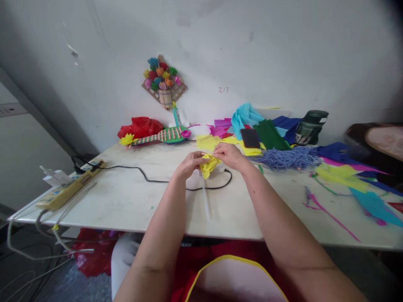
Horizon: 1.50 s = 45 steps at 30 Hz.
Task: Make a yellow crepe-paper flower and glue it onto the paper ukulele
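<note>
Straight ahead at twelve o'clock, a pale stick (205, 203) points back toward six from beneath the crumpled yellow paper (208, 167), which the left hand (191, 164) pinches from nine o'clock while the right hand (231, 156) presses its fingertips together at the two-o'clock edge. Thin and probably feather-light, soft and easily torn, it should suit a gentle grip on its gathered folds. Farther across the worktop (132, 199), a phone (250, 138) lies at the paper's two o'clock, a guitar-shaped craft (171, 135) at ten.
</note>
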Available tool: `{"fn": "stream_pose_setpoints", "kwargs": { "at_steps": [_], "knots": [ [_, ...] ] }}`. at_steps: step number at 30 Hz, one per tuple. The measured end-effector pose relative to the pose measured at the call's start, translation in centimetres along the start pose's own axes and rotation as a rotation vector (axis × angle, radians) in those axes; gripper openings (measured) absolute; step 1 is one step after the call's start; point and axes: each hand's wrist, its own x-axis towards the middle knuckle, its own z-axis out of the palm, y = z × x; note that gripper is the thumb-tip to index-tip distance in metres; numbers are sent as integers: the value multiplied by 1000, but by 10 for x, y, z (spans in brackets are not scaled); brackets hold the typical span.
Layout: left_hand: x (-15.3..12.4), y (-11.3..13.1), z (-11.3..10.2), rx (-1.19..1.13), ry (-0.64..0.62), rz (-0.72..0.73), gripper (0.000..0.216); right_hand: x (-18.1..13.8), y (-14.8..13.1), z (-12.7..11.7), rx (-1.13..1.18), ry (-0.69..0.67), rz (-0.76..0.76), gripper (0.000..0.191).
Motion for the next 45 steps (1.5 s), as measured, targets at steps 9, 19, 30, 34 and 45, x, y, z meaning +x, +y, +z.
{"fn": "stream_pose_setpoints", "kwargs": {
  "at_steps": [9, 19, 30, 34, 45],
  "knots": [
    [-1, 2, 1, 15, 11, 60, 41, 2, 3, 1, 22, 29, -18, 15],
    [2, -2, 3, 8, 81, 105, 53, 3, 4, 4, 22, 67, -25, 16],
    [2, -3, 2, -37, 26, 208, 77, 3, 10, 5, 70, 90, 4, 14],
    [1, -3, 2, -21, 3, 222, 64, 3, 10, 4, 88, 81, 3, 14],
    [1, -2, 4, 46, 24, 203, 36, 1, 9, 2, 89, 57, -18, 16]
  ]
}}
